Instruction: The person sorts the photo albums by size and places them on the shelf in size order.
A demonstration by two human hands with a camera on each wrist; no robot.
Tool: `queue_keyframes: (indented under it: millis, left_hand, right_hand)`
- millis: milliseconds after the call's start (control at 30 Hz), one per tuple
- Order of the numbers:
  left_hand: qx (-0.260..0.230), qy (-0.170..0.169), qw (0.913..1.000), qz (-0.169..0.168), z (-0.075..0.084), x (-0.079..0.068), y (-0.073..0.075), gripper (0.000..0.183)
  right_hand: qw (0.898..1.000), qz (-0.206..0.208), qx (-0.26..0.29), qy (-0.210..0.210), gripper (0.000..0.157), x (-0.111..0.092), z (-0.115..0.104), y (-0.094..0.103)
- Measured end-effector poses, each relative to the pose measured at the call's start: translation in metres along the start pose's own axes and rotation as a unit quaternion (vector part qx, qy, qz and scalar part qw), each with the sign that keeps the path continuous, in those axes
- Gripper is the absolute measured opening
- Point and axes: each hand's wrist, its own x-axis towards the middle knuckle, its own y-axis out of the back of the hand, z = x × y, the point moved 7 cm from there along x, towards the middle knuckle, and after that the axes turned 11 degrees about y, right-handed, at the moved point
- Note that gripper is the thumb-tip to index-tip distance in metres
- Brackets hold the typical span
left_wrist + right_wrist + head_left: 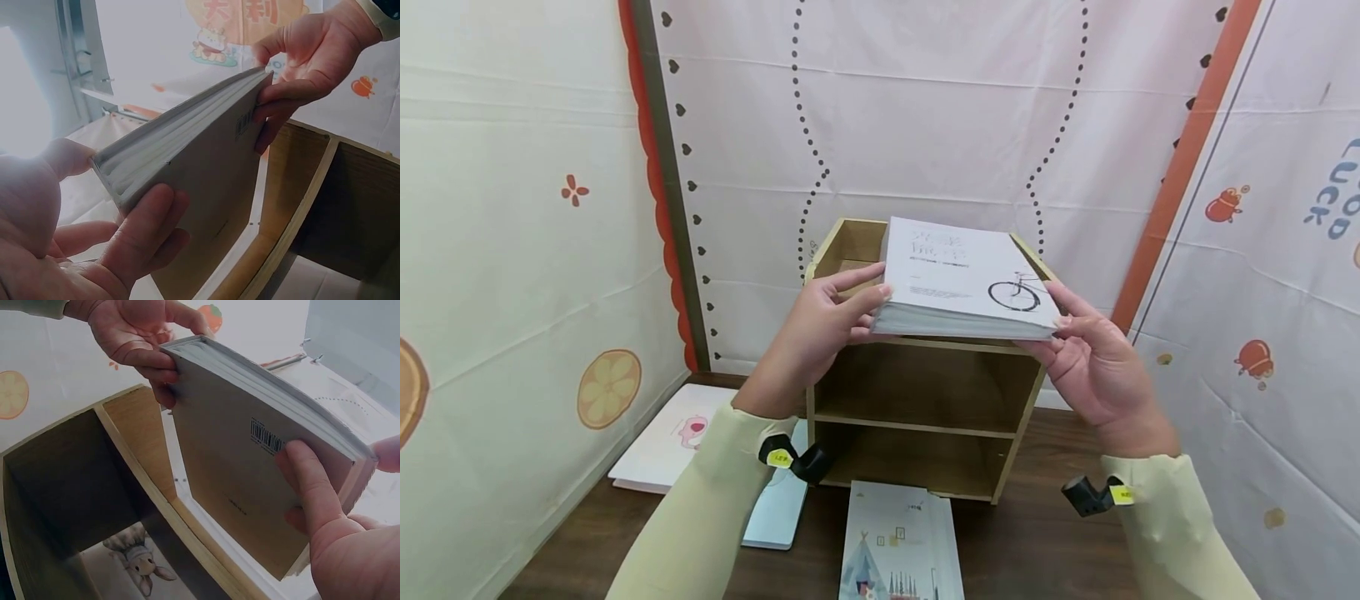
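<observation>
Book (958, 271) hung over shelf (925, 383), pinched at near corners by left hand (827, 312) and right hand (1097, 358); not yet set down.

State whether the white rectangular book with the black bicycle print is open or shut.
The book is shut: its front cover lies over the stacked pages.

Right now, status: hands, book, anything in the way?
Left hand and right hand gripping bicycle-cover book at opposite sides. Book held up at top of wooden shelf. No blockage seen; tent-cover book lies low, at shelf's front.
</observation>
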Motion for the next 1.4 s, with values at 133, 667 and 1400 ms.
queue_keyframes:
  millis: [133, 667, 1400]
  left_hand:
    - [-0.003, 0.004, 1.0000, -0.001, -0.003, -0.003, 0.002, 0.049]
    - [-0.014, 0.017, 0.9997, -0.006, -0.019, -0.015, 0.012, 0.049]
    - [0.020, 0.019, 0.9996, -0.005, -0.033, -0.025, 0.020, 0.052]
  right_hand:
    - [1.000, 0.015, -0.017, 0.005, 0.064, -0.003, 0.004, 0.000]
    - [0.998, 0.036, -0.045, 0.012, 0.061, -0.015, 0.021, 0.001]
    - [0.997, 0.029, -0.061, 0.020, 0.059, -0.027, 0.038, -0.001]
